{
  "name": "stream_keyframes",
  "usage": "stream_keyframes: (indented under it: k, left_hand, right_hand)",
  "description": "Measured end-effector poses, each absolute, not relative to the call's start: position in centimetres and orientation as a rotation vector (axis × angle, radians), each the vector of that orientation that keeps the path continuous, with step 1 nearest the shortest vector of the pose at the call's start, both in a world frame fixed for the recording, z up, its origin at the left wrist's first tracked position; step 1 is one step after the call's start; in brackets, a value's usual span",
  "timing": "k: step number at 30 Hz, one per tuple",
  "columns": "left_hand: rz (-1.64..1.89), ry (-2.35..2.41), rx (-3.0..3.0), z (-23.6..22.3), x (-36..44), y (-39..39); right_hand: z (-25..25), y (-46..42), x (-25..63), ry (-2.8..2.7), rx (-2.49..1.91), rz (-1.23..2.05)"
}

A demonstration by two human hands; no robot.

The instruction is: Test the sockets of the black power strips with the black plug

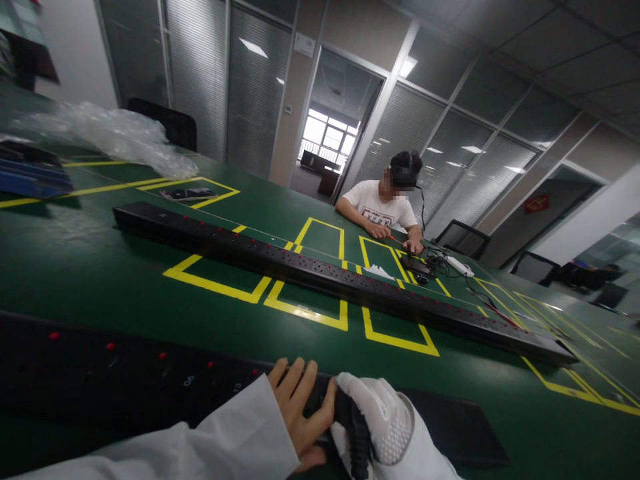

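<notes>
A long black power strip (150, 373) with red dots along it lies across the near edge of the table. My left hand (303, 407), bare, lies on the strip with its fingers stretched out and apart. Its thumb reaches to the side of a black plug (345, 407). My right hand (377, 413), in a white dotted glove, is closed around this plug, and a thick ribbed black cable end (360, 443) runs down from it. The plug's front face is hidden, so I cannot tell whether it sits in a socket.
A second long black power strip (325, 270) lies farther back on the green table (240, 337), which has yellow tape outlines. Beyond it a person (383, 207) works with an orange-handled tool beside cables and a white power strip (460, 267). Clear plastic wrap (125, 137) lies back left.
</notes>
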State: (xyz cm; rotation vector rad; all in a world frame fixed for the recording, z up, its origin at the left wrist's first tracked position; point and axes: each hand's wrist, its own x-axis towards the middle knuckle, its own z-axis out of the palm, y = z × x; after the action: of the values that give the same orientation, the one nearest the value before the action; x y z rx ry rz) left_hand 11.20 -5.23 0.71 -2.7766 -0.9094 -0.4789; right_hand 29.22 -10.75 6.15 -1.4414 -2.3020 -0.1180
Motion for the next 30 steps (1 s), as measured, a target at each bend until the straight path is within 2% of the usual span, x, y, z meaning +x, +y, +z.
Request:
stream_keyframes:
  k: [6, 20, 30]
  left_hand:
    - [-0.549, -0.894, -2.768, 0.5, 11.2, -5.1]
    - [-0.471, -0.87, -2.744, 0.3, 11.2, -5.1]
    - [-0.549, -0.865, -2.745, 0.1, 11.2, -5.0]
  right_hand:
    - [6.4, -10.8, 29.1, -2.306, -1.455, -0.103]
    - [6.4, -10.8, 29.1, -2.291, -1.464, -0.08]
    - [4.8, -10.5, 29.6, -2.218, -1.448, -0.031]
